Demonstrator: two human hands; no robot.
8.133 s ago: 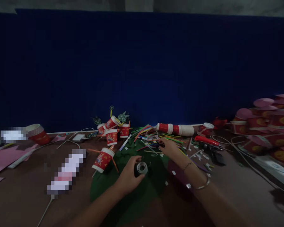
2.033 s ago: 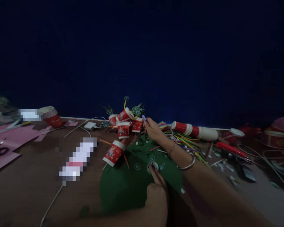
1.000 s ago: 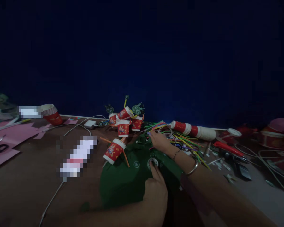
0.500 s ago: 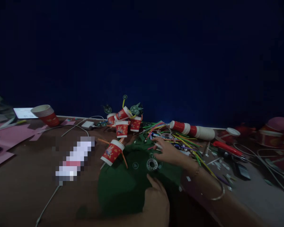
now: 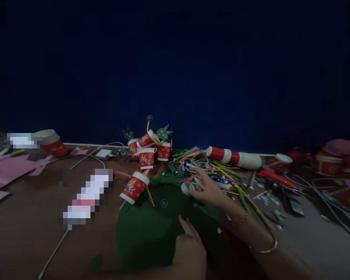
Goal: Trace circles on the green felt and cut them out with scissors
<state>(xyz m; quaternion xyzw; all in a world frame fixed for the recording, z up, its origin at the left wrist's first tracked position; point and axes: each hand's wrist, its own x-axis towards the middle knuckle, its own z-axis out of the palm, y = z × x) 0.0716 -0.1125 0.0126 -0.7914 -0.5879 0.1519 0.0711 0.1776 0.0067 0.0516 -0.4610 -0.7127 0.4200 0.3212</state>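
Observation:
My right hand (image 5: 210, 189) has its fingers closed on a small clear tape roll (image 5: 187, 188), held tilted just above a dark green sheet (image 5: 146, 229). My left hand (image 5: 190, 243) is over the sheet's near right part, index finger stretched out and the others partly curled. Nothing shows between its fingers. A small round paper sticker (image 5: 163, 203) lies on the green sheet. At the sheet's left edge leans a red paper cup (image 5: 135, 187) with orange straws stuck to it. Behind it are stacked red cups (image 5: 146, 157) with straws and paper cutouts.
Coloured straws (image 5: 227, 173) and a lying stack of paper cups (image 5: 233, 157) are at the back right. A red-handled tool (image 5: 277, 181), a black object (image 5: 294, 205) and paper scraps lie farther right. On the left are a blurred-out phone (image 5: 89, 196) with a cable, nested cups (image 5: 53, 144) and pink paper (image 5: 11, 171).
My right hand has come down and taken the tape roll up off the green sheet, tilting it. My left hand stays in nearly the same place. The view has shifted slightly right.

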